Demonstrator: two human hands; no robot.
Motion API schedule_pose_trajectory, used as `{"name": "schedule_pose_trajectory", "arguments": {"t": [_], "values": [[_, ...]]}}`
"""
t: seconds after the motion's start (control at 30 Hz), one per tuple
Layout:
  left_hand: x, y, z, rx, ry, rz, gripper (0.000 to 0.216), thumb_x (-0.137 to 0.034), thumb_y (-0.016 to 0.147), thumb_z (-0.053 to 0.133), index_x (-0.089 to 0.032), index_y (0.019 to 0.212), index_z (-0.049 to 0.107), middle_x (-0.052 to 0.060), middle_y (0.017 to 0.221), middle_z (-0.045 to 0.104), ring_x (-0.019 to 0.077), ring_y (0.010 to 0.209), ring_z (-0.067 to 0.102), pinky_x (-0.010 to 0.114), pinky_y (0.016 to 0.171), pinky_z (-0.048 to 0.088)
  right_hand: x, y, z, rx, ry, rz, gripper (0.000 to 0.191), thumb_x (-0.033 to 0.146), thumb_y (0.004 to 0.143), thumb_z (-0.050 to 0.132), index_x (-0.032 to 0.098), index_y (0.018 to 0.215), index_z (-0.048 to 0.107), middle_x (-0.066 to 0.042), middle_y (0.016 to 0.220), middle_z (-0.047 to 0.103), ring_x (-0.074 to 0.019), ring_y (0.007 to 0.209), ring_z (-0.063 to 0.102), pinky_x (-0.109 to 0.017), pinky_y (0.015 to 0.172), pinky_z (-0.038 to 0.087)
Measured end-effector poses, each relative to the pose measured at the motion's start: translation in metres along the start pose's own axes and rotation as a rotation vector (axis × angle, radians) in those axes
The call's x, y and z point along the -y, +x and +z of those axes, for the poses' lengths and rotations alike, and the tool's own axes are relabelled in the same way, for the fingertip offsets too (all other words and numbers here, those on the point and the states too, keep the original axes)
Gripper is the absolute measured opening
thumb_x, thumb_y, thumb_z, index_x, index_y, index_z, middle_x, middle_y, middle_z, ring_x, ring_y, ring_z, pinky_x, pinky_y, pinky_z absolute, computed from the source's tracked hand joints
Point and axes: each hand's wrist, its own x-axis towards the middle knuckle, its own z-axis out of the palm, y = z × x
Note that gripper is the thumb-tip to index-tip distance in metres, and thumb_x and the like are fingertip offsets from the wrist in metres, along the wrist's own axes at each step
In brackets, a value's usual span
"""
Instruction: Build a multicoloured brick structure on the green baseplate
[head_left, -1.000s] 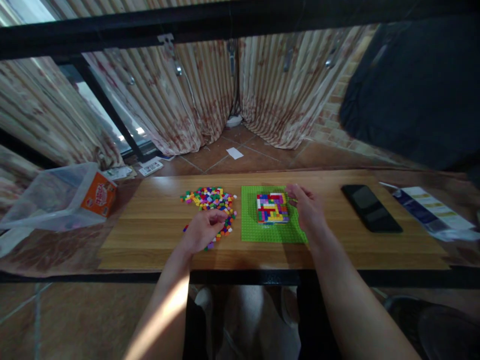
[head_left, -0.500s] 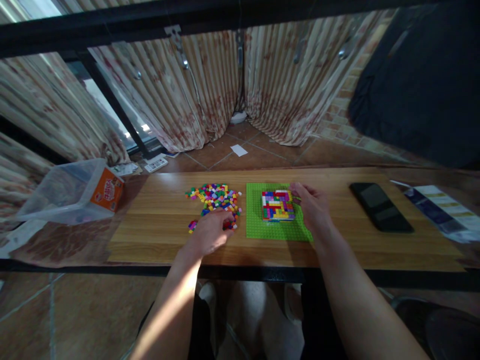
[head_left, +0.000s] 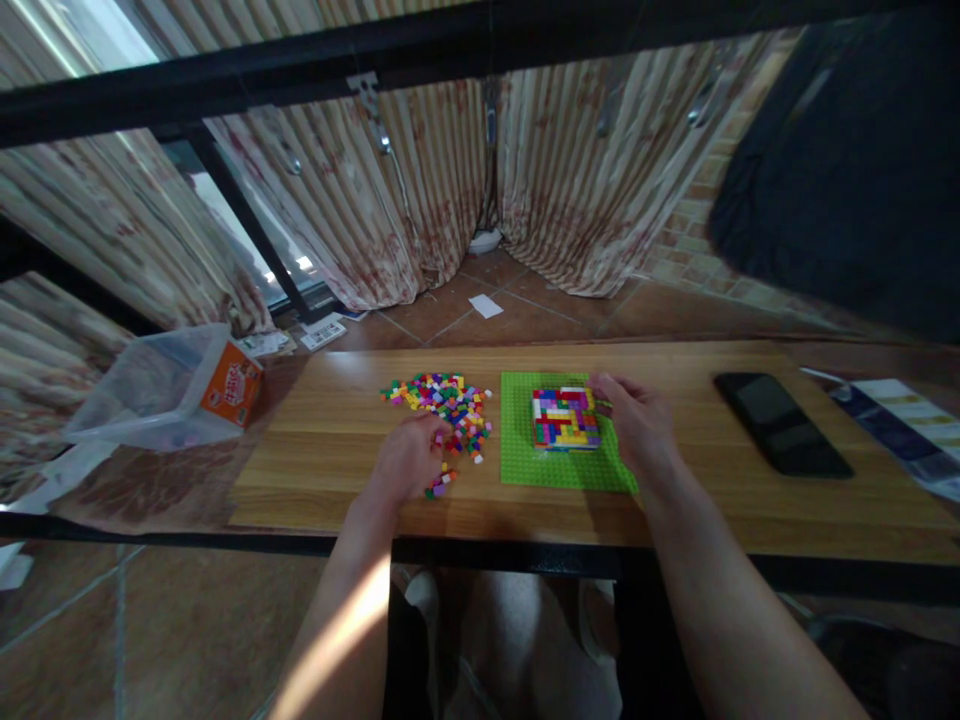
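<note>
Small multicoloured toy bricks (head_left: 465, 405) lie in a loose heap on the wooden tabletop. My left hand (head_left: 409, 458) rests at the near left edge of that heap, its fingers curved and apart around a few bricks; I see none held. A few bricks (head_left: 441, 484) form a small cluster by its thumb. To the right lies a green baseplate (head_left: 520, 465) bearing a low, square block of mixed-colour bricks (head_left: 564, 418). Beside the block's right side is my right hand (head_left: 636, 415), thumb and fingers pinched together over the plate. What they pinch is too small to make out.
A black phone (head_left: 780, 425) lies on the right of the table (head_left: 315, 460), with printed papers (head_left: 907, 430) beyond it. At the left stands a clear plastic bin (head_left: 161, 385) with an orange label. Striped curtains (head_left: 420, 190) hang behind.
My left hand has drawn some bricks toward the near edge, leaving a small cluster apart from the heap. My right hand stays by the block. The whole view has shifted slightly.
</note>
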Motion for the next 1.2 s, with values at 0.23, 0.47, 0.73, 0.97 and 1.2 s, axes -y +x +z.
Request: {"name": "schedule_pose_trajectory", "arguments": {"t": [0.23, 0.47, 0.73, 0.97, 1.2], "values": [[-0.003, 0.016, 0.012, -0.238, 0.016, -0.062, 0.027, -0.014, 0.083, 0.052, -0.017, 0.102, 0.071, 0.009, 0.104, 0.068, 0.0228, 0.098, 0.063, 0.036, 0.094, 0.049, -0.003, 0.001, 0.0, 0.016, -0.012, -0.008, 0.03, 0.048, 0.064, 0.072, 0.019, 0.07, 0.069, 0.001, 0.061, 0.061, -0.0127, 0.06, 0.055, -0.024, 0.053, 0.042], [-0.023, 0.032, 0.031, -0.23, 0.079, -0.078, 0.025, -0.02, 0.087, 0.049, -0.018, 0.097, 0.072, 0.011, 0.109, 0.064, 0.0243, 0.101, 0.06, 0.036, 0.093, 0.048, 0.002, -0.002, 0.0, 0.018, -0.01, 0.026, 0.026, 0.043, 0.063, 0.073, 0.018, 0.069, 0.069, 0.001, 0.062, 0.062, -0.0122, 0.061, 0.055, -0.023, 0.052, 0.042], [-0.024, 0.033, 0.027, -0.175, 0.103, -0.141, 0.015, -0.016, 0.083, 0.052, -0.019, 0.087, 0.066, 0.01, 0.101, 0.063, 0.024, 0.097, 0.06, 0.035, 0.088, 0.048, 0.004, -0.002, -0.002, -0.003, -0.011, 0.027, 0.023, 0.04, 0.062, 0.074, 0.018, 0.068, 0.072, 0.001, 0.065, 0.066, -0.0119, 0.062, 0.057, -0.023, 0.055, 0.044], [-0.021, 0.032, 0.024, -0.166, 0.064, -0.126, 0.014, -0.014, 0.083, 0.051, -0.016, 0.088, 0.064, 0.013, 0.102, 0.062, 0.027, 0.102, 0.06, 0.039, 0.092, 0.046, 0.002, 0.001, -0.003, -0.007, -0.006, 0.019, 0.023, 0.039, 0.062, 0.075, 0.017, 0.07, 0.072, 0.0, 0.068, 0.068, -0.0114, 0.063, 0.058, -0.024, 0.06, 0.044], [-0.031, 0.03, 0.03, -0.214, -0.432, -0.108, 0.012, -0.025, 0.087, 0.051, -0.02, 0.089, 0.062, 0.003, 0.078, 0.066, 0.019, 0.075, 0.064, 0.032, 0.073, 0.049, 0.006, -0.008, -0.003, -0.072, -0.28, -0.337, 0.022, 0.039, 0.082, 0.062, 0.02, 0.087, 0.073, -0.006, 0.086, 0.073, -0.0192, 0.079, 0.064, -0.034, 0.072, 0.05]]}}
